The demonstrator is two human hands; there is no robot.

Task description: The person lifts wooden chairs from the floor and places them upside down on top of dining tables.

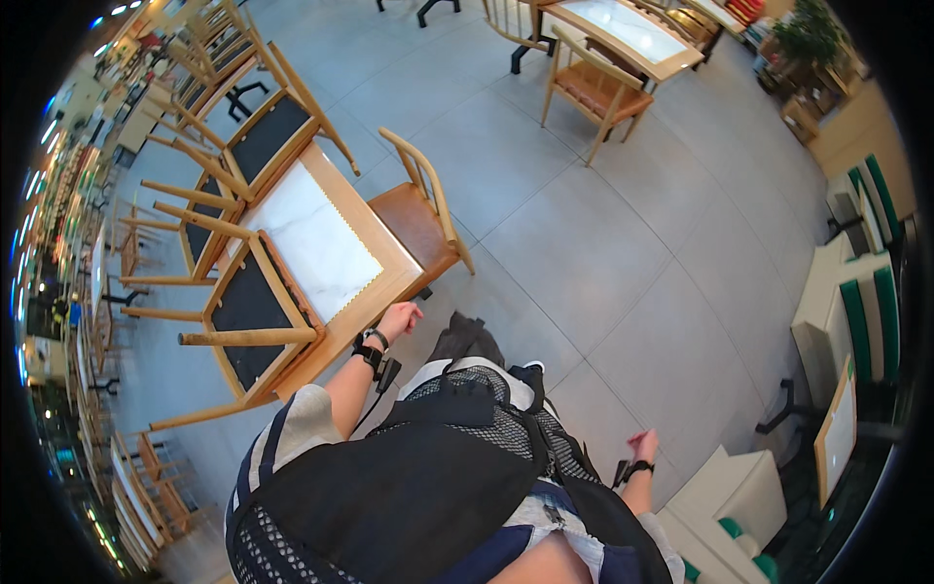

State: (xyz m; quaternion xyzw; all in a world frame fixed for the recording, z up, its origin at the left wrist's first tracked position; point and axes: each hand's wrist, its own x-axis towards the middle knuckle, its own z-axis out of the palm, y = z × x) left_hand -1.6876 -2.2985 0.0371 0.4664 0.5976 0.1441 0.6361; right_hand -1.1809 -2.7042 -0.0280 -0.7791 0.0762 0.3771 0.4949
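Observation:
My left hand hangs beside the near corner of a wood-framed table with a white marble-look top. Its fingers are loosely bent and hold nothing; whether it touches the edge I cannot tell. On that tabletop several wooden chairs lie upside down, the nearest chair showing its black seat underside and legs. One upright chair with a brown seat is tucked against the table's right side. Away from any furniture, my right hand swings low at my right side, slightly blurred, with nothing visible in it.
Grey floor tiles stretch ahead. Another table with a brown-seated chair stands at the far end. Along the right run cream benches with green-striped backs and a small table. A potted plant and cardboard boxes sit far right.

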